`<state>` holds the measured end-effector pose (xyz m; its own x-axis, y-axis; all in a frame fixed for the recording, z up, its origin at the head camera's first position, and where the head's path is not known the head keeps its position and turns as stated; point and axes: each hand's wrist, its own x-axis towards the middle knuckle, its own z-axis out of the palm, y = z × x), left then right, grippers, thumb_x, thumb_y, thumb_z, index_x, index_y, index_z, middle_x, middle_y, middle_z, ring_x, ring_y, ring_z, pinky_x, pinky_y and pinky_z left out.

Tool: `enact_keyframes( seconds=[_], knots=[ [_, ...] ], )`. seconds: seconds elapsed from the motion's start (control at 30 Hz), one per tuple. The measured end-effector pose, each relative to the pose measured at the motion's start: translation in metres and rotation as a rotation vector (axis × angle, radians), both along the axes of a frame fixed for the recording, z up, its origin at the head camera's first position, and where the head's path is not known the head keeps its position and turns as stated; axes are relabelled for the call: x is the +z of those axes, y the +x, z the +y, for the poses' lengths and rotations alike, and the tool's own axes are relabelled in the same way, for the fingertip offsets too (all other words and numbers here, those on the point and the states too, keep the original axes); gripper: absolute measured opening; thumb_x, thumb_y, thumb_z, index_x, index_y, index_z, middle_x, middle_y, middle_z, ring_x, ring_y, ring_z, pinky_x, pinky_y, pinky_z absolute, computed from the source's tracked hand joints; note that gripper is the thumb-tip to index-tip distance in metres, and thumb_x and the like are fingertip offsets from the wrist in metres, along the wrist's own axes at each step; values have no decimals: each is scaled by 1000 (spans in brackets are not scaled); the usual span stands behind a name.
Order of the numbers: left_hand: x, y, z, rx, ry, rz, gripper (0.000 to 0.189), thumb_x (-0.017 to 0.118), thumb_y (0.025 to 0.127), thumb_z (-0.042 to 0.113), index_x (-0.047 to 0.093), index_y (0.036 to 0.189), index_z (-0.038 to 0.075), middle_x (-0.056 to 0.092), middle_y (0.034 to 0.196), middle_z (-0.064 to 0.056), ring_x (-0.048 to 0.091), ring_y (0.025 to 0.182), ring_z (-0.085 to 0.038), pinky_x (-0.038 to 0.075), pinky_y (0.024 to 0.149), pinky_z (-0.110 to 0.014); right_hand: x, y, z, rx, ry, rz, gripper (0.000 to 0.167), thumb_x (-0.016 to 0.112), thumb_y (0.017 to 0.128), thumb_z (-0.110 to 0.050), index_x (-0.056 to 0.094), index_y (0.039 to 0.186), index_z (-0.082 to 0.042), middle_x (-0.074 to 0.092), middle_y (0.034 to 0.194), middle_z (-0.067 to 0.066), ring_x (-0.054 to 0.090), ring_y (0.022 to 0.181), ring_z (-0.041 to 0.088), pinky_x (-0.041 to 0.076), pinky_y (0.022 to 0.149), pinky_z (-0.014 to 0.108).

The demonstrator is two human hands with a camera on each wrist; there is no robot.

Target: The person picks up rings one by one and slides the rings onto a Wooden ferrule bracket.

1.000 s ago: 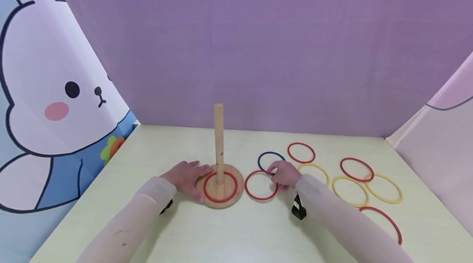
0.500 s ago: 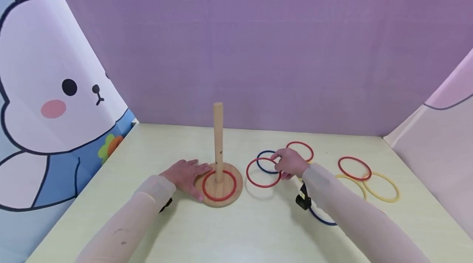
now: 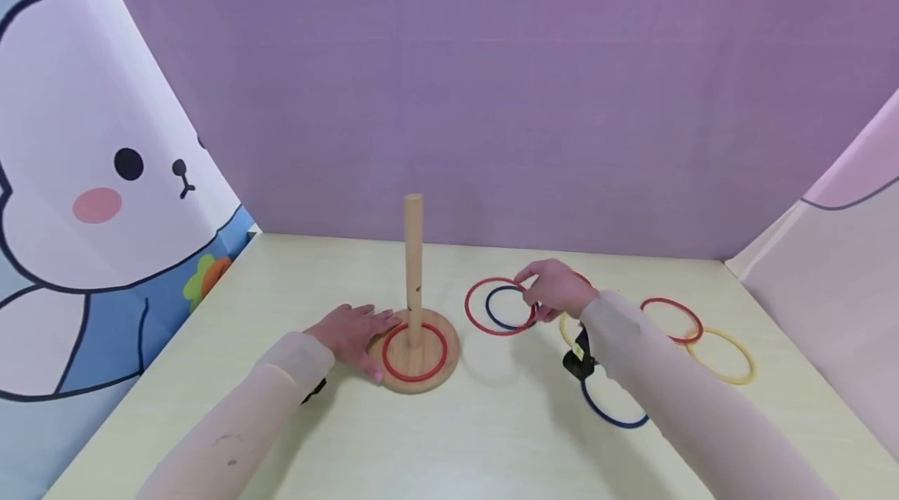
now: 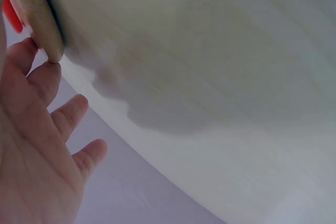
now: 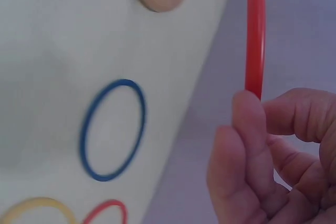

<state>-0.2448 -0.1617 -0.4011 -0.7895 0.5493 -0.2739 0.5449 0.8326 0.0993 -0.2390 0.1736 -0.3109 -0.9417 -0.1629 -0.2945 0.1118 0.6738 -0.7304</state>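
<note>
A wooden disc base [image 3: 452, 340] carries an upright wooden peg [image 3: 413, 250], with one red ring [image 3: 414, 380] lying around the peg's foot. My left hand [image 3: 351, 338] is spread at the left edge of the base, and its fingertips touch the rim in the left wrist view. To the right, my right hand [image 3: 557, 289] pinches another red ring [image 5: 255, 35] between thumb and fingers. That ring is raised above the table, right of the peg. Below it a blue ring [image 5: 84, 135] lies flat on the table.
Farther right lie a red ring [image 3: 660, 299] and a yellow ring [image 3: 751, 367] that overlap. Another blue ring [image 3: 611, 420] is partly hidden under my right forearm, as are other rings. A purple cloth wall [image 3: 562, 94] stands along the table's back edge.
My right hand has lifted the red ring off the table and moved it up and away from me, over the blue ring. The left hand has stayed at the base.
</note>
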Motion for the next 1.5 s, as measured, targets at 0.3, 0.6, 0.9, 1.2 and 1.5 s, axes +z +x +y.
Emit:
enact_keyframes(
  seconds=[0.3, 0.6, 0.9, 1.2, 1.5],
  knots=[
    [3, 3, 1, 17, 16, -21, 98, 79, 69, 55, 38, 148, 13, 40, 149, -10, 32, 136, -39, 28, 106, -57, 48, -2, -2, 30, 22, 28, 41, 60, 88, -2, 55, 129, -1, 64, 97, 17, 63, 67, 25, 57, 70, 37],
    [2, 3, -1, 8, 14, -8, 98, 79, 69, 55, 38, 148, 13, 39, 150, -9, 32, 136, -40, 28, 106, -58, 64, 2, 3, 52, -29, 83, 41, 59, 88, -2, 55, 129, 0, 62, 102, 19, 65, 66, 26, 57, 69, 35],
    [0, 0, 0, 16, 15, -17, 99, 78, 70, 56, 36, 148, 13, 37, 151, -9, 30, 137, -40, 26, 107, -59, 80, 7, -1, -26, -224, 160, 42, 58, 90, -3, 52, 132, -4, 61, 104, 19, 63, 64, 22, 57, 69, 33],
    [2, 1, 2, 15, -26, 14, 98, 78, 69, 57, 37, 148, 16, 39, 150, -8, 31, 137, -39, 26, 107, -58, 89, 14, -15, -83, -388, 219, 42, 59, 91, -4, 53, 132, -6, 62, 102, 16, 63, 62, 22, 57, 70, 32],
    [5, 5, 5, 60, -6, -19, 97, 79, 69, 54, 38, 148, 16, 39, 150, -8, 32, 136, -39, 26, 107, -58, 92, 17, -36, -187, -518, 291, 42, 59, 92, -5, 54, 133, -10, 59, 103, 13, 64, 60, 20, 57, 74, 33]
  ],
)
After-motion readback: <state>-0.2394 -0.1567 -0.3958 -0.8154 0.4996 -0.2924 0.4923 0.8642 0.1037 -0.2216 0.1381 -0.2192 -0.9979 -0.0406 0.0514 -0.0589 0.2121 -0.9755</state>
